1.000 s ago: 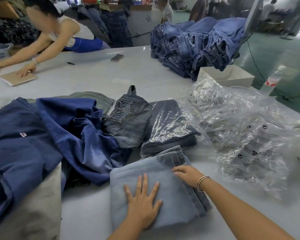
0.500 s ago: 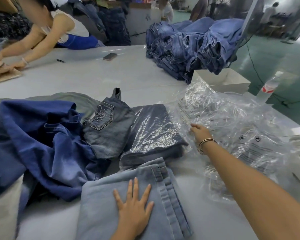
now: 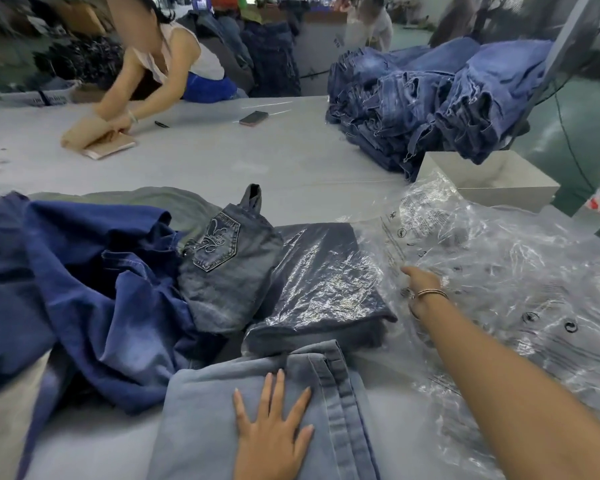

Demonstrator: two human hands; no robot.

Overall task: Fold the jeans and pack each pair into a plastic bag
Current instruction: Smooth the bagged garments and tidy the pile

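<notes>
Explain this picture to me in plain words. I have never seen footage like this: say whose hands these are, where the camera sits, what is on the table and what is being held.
There is no machine here. A person wears a wide-angle camera on the head, so it looks down at their own two hands.

The left hand lies flat, fingers spread, on a folded pair of light blue jeans.

The right hand reaches into a pile of clear plastic bags; whether it has a grip on one cannot be told.

On the grey table also lie a bagged dark pair, loose dark blue jeans, a tall jeans stack, a white box and a phone.

Another person works across the table.
</notes>
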